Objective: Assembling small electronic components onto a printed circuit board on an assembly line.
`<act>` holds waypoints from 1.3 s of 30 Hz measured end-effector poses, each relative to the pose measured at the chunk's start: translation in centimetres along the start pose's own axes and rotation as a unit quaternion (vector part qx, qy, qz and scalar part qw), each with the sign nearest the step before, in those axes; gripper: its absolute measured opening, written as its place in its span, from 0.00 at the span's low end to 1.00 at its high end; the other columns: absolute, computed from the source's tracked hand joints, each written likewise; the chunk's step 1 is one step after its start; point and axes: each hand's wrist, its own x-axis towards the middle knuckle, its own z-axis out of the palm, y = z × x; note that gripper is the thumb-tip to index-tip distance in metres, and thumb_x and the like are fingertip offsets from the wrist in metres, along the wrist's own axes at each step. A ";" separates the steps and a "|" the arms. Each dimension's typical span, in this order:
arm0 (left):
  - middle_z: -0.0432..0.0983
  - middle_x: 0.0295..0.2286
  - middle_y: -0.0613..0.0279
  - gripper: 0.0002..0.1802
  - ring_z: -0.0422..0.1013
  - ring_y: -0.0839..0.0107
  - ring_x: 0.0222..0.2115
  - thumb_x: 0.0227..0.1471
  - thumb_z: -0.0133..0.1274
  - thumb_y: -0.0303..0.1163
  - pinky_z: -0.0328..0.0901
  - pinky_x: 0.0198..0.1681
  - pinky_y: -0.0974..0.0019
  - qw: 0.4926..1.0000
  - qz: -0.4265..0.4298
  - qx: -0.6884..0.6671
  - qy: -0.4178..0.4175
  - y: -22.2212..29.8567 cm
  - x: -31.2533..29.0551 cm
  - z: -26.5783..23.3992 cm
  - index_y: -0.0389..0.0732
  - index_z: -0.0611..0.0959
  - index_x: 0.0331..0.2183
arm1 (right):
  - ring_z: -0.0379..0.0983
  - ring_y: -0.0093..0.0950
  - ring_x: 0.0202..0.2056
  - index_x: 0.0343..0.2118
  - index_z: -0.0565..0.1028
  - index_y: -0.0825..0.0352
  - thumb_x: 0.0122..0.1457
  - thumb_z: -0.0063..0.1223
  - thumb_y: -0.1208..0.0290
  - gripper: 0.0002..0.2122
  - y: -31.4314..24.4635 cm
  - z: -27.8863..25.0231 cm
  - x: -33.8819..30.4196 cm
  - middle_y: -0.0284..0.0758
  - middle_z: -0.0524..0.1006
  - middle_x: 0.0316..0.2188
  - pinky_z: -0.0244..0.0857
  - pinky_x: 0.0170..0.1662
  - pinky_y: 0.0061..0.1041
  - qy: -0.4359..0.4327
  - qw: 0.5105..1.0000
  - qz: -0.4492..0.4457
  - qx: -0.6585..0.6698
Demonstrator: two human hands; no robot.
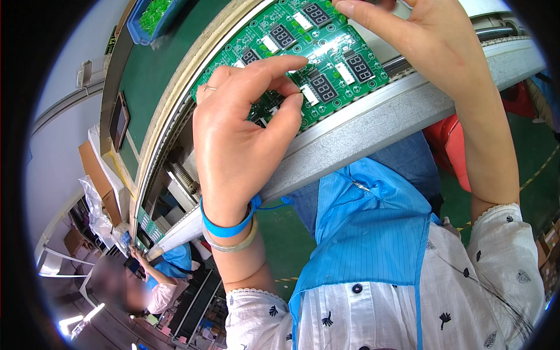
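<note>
A green circuit board panel point(318, 52) lies between the rails at the upper middle. It bears several dark digit displays point(321, 88), each beside a white connector point(310, 95). My left hand point(245, 116) is over the panel's near left part, its index finger extended and its thumb and middle fingertips meeting beside a connector. Anything between those tips is too small to make out. A blue wrist strap point(227, 227) and a pale bangle circle my left wrist. At the panel's far right edge, my right hand point(420, 41) has its thumb at the board; its other fingers are mostly cut off.
A metal rail point(361, 131) runs along the near side, a curved pale edge point(169, 99) along the far side. At the upper left stands a blue bin point(137, 23) of small green parts. A phone-like device point(119, 122) lies beyond. Another person point(157, 286) works at lower left.
</note>
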 end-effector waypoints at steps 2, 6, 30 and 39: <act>0.82 0.27 0.71 0.19 0.72 0.69 0.30 0.42 0.60 0.22 0.63 0.41 0.64 1.000 -0.003 0.007 -0.009 0.0 0.1 0.0 0.47 0.89 0.40 | 0.75 0.30 0.32 0.34 0.82 0.75 0.58 0.60 0.73 0.08 0.0 0.0 0.0 0.41 0.79 0.31 0.69 0.36 0.28 0.001 1.000 -0.005 -0.003; 0.83 0.28 0.69 0.19 0.73 0.70 0.31 0.42 0.62 0.22 0.64 0.39 0.65 1.000 -0.004 -0.005 -0.001 -0.2 0.2 -0.2 0.47 0.89 0.41 | 0.75 0.29 0.32 0.34 0.82 0.74 0.58 0.61 0.73 0.08 0.2 -0.1 0.2 0.40 0.78 0.30 0.68 0.36 0.27 0.005 1.000 -0.016 -0.009; 0.84 0.30 0.46 0.11 0.81 0.55 0.32 0.48 0.62 0.29 0.73 0.38 0.58 0.959 -0.074 0.262 0.080 -8.9 12.6 -9.1 0.36 0.88 0.36 | 0.70 0.37 0.57 0.41 0.85 0.60 0.59 0.58 0.68 0.10 -6.3 9.5 20.6 0.40 0.81 0.50 0.57 0.59 0.46 -0.139 0.840 -0.225 -0.474; 0.84 0.26 0.49 0.08 0.81 0.62 0.29 0.46 0.63 0.25 0.72 0.37 0.63 0.953 -0.078 0.225 0.185 -9.1 12.5 -9.0 0.34 0.88 0.32 | 0.82 0.43 0.41 0.36 0.85 0.65 0.54 0.60 0.70 0.09 -5.0 9.7 20.5 0.45 0.84 0.36 0.73 0.44 0.40 -0.013 0.904 -0.216 -0.369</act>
